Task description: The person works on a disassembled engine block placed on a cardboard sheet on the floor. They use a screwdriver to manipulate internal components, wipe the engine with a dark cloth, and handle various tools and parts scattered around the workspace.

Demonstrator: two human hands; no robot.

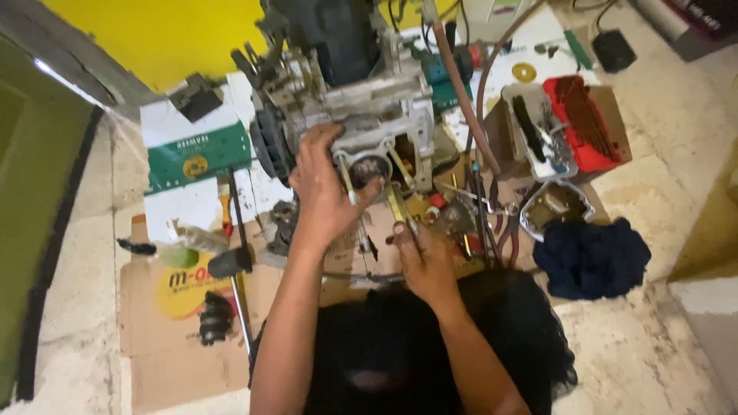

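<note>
Both hands work the engine block (pixel 361 100) ahead: the left hand (pixel 323 192) curls over its piston (pixel 369 167), while the right hand (pixel 423 257), just below, pinches a stud (pixel 397 204) running toward the block.

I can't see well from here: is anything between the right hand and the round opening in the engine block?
Yes. The left hand lies over the engine block beside the opening, and studs run between it and the right hand.
</note>
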